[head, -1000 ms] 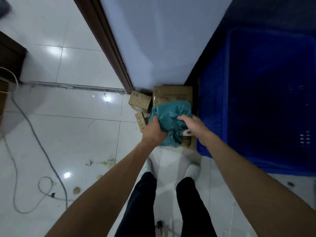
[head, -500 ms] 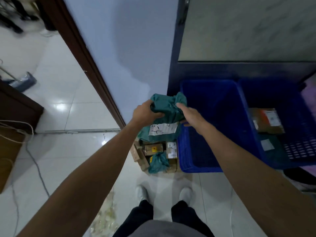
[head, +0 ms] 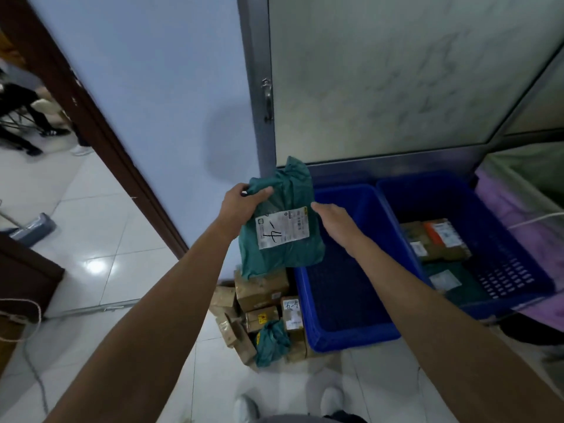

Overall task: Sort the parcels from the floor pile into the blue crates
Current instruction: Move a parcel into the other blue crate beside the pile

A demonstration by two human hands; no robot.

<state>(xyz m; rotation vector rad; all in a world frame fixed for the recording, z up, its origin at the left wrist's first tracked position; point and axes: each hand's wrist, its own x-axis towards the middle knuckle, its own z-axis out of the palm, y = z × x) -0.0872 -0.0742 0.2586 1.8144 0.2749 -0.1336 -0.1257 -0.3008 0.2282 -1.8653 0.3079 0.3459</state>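
Parcel (head: 280,254), a green plastic bag, hangs in the air above the pile (head: 262,303) and the left rim of the left crate (head: 351,337), its label (head: 282,228) facing the camera. The left hand (head: 241,206) clenches the bag's top left corner. The right hand (head: 335,222) lies with straight fingers at the bag's right edge, holding nothing; whether it touches the film I cannot tell.

The whole weight seems to hang from that one bunched corner of slick film, so the bag may slide out and fall back on the pile. Let go here, it would likely strike the rim and tip out to the floor. The label is creased and its hand-written mark could be misread, sending the bag into the left crate when it belongs with the parcels in the right crate (head: 503,264), or the reverse.
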